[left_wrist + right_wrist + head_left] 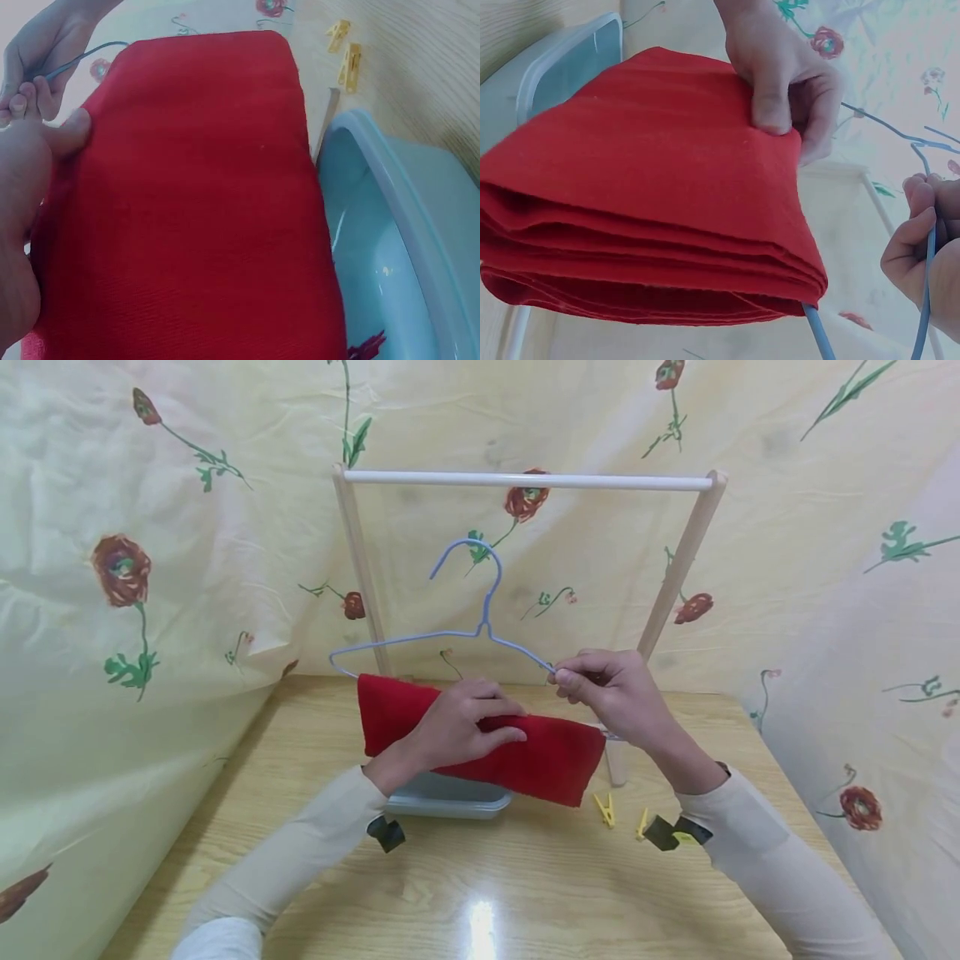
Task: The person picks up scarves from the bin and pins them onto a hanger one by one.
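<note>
A folded red cloth hangs in several layers over the lower bar of a blue wire hanger. My left hand grips the cloth near its middle, thumb on the near face and fingers over the top fold. With thumb and fingers, my right hand pinches the hanger's right shoulder. The hook points up, below the rack's rail. In the right wrist view, layered edges of the cloth face the camera, and hanger wire comes out from the fold.
Behind the hanger stands a wooden rack with a white rail. Under the cloth sits a pale blue tub, with a dark red fringed piece inside. Two yellow clothespins lie on the wooden table. Flowered fabric surrounds the table.
</note>
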`<state>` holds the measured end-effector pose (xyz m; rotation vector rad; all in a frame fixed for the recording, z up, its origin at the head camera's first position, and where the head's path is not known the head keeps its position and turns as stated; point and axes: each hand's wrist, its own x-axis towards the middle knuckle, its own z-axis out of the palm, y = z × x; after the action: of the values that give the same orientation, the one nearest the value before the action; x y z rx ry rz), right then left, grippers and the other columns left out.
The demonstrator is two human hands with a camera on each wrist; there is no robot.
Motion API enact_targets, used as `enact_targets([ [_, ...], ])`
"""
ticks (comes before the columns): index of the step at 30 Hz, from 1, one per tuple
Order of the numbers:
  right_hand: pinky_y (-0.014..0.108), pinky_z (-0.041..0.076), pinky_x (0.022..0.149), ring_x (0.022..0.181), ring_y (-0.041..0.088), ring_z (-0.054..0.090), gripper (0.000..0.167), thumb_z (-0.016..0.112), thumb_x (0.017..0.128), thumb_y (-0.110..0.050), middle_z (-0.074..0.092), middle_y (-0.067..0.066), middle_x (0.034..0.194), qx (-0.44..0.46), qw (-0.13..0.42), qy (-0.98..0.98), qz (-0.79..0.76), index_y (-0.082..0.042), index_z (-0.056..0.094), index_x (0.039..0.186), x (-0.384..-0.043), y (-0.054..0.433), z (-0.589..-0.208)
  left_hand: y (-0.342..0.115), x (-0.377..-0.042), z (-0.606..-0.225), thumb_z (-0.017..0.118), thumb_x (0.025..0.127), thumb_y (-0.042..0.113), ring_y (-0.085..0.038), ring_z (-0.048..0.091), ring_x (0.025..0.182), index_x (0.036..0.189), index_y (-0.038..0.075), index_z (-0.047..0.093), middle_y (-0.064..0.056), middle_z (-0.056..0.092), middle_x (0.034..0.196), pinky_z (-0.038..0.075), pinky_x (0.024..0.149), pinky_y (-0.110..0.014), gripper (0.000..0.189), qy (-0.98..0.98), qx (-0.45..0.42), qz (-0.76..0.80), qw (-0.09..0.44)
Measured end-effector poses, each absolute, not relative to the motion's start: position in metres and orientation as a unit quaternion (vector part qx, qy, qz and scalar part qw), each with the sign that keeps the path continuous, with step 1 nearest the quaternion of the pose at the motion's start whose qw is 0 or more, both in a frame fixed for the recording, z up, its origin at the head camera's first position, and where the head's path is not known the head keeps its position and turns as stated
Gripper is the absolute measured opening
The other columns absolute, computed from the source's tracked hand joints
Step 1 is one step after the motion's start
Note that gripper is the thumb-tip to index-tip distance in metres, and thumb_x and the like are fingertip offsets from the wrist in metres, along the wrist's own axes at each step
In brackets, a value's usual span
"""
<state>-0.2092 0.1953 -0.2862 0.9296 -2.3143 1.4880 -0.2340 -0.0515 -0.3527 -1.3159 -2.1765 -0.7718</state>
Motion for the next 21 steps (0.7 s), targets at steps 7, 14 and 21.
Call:
enact_targets([
  [7, 0.020, 0.057, 0.067, 0.072, 0.012, 0.067, 0.012, 0.067, 0.091, 0.012, 0.071, -0.009, 0.086, 0.321, 0.118, -0.789, 0.511, 0.009, 0.075, 0.100, -0.2096, 0.1952, -0.2882, -0.0486, -0.2304, -0.3490, 0.073, 0.094, 0.041, -0.009, 0.067, 0.095, 0.121, 0.015, 0.075, 0.004, 0.075, 0.108, 0.054, 0.084, -0.023, 0.038, -0.857, -0.426, -0.241, 0.161],
  [14, 0.021, 0.057, 0.067, 0.072, 0.012, 0.066, 0.011, 0.068, 0.091, 0.012, 0.071, -0.008, 0.085, 0.322, 0.114, -0.790, 0.508, 0.011, 0.074, 0.100, -0.2093, 0.1934, -0.2903, -0.0479, -0.2280, -0.3452, 0.074, 0.094, 0.039, -0.009, 0.069, 0.092, 0.127, 0.016, 0.071, 0.005, 0.075, 0.108, 0.056, 0.084, -0.026, 0.041, -0.892, -0.390, -0.226, 0.037],
  [21, 0.021, 0.058, 0.067, 0.072, 0.012, 0.066, 0.011, 0.068, 0.091, 0.011, 0.070, -0.008, 0.085, 0.316, 0.106, -0.795, 0.507, 0.009, 0.075, 0.099, -0.2082, 0.1916, -0.2910, -0.0512, -0.2271, -0.3451, 0.078, 0.092, 0.026, -0.007, 0.064, 0.082, 0.125, 0.012, 0.074, 0.003, 0.071, 0.099, 0.053, 0.074, -0.023, 0.036, -0.866, -0.408, -0.286, 0.039],
])
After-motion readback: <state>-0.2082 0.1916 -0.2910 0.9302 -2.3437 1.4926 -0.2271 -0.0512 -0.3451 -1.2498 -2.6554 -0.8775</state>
